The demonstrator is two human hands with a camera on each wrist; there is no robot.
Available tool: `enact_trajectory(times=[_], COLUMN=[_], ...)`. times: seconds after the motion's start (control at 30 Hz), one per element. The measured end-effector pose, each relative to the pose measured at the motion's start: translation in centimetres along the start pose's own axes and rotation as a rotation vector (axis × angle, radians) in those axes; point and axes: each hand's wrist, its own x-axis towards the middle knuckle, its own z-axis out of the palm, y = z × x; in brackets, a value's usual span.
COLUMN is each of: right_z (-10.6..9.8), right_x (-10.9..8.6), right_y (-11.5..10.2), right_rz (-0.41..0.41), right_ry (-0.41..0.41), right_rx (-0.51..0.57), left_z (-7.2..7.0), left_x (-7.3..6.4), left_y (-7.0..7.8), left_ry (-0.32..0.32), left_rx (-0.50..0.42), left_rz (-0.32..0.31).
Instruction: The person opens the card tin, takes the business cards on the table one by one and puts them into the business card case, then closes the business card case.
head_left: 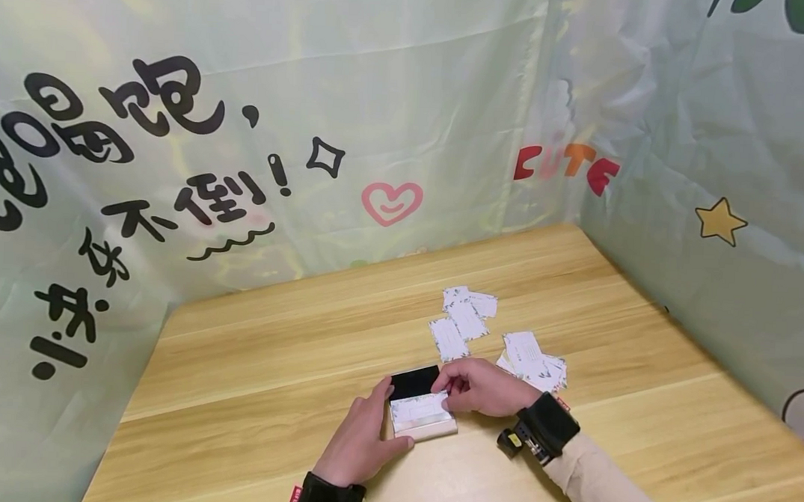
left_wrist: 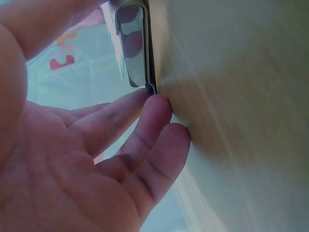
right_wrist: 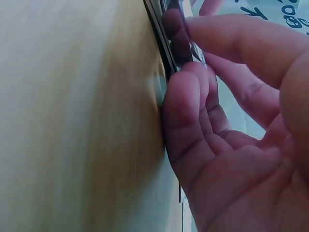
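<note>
A metal business card case (head_left: 434, 432) lies on the table with its lid raised, the lid's black inside (head_left: 413, 384) facing up. White cards with a printed leafy border (head_left: 417, 410) fill its tray. My left hand (head_left: 362, 436) holds the case from the left, thumb at the front edge and fingers by the hinge side. In the left wrist view the shiny end of the case (left_wrist: 133, 48) stands beside those fingertips. From the right, my right hand (head_left: 485, 388) pinches the top card's right end, its other fingers curled against the case side (right_wrist: 161, 34).
Behind the case, several loose cards (head_left: 465, 320) lie overlapping on the wooden table (head_left: 255, 364). Another small pile of cards (head_left: 524, 352) lies just beyond my right hand. Printed fabric walls (head_left: 436, 95) rise along the table's back and right edges.
</note>
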Motion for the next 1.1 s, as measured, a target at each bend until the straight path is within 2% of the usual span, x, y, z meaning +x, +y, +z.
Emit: enact_trajectory(times=[0.33,0.4,0.47,0.53,0.6,0.67,0.7,0.73,0.8,0.87,0.97,1.1], right_z=[-0.3,-0.5,-0.8,-1.3,-2.0,-2.8,-3.2,-3.6,-4.1,-4.4,-4.4,-4.0], right_x=[-0.2,-0.3,-0.3,-0.5,-0.8,-1.3,-1.7,-2.0,-2.5,-2.8,-2.7,-2.1], right_y=[-0.1,0.1,0.3,0.5,0.8,0.9,0.9,0.9,0.9,0.8,0.8,0.9], right_rz=[-0.036,-0.011,0.031,0.091,0.185,0.325,0.408,0.489,0.622,0.681,0.648,0.536], right_ry=[0.003,0.033,0.108,0.235,0.386,0.507,0.536,0.542,0.504,0.44,0.412,0.467], right_rx=[-0.078,-0.081,-0.091,-0.145,-0.22,-0.317,-0.362,-0.398,-0.457,-0.488,-0.473,-0.438], left_z=[0.0,0.1,0.1,0.1,0.2,0.2,0.1,0.1,0.1,0.0,0.0,0.0], left_x=[0.0,0.0,0.0,0.0,-0.1,-0.1,-0.2,-0.2,-0.2,-0.2,-0.1,-0.1], left_y=[0.1,0.1,0.0,0.1,0.1,0.1,0.2,0.2,0.2,0.2,0.2,0.1], left_ry=[-0.015,-0.016,-0.016,-0.018,-0.02,-0.021,-0.023,-0.023,-0.021,-0.019,-0.016,-0.016], left_rx=[-0.003,-0.006,-0.009,-0.012,-0.015,-0.018,-0.019,-0.02,-0.018,-0.015,-0.012,-0.014], left_rz=[-0.009,-0.01,-0.013,-0.016,-0.021,-0.024,-0.024,-0.025,-0.025,-0.024,-0.023,-0.021])
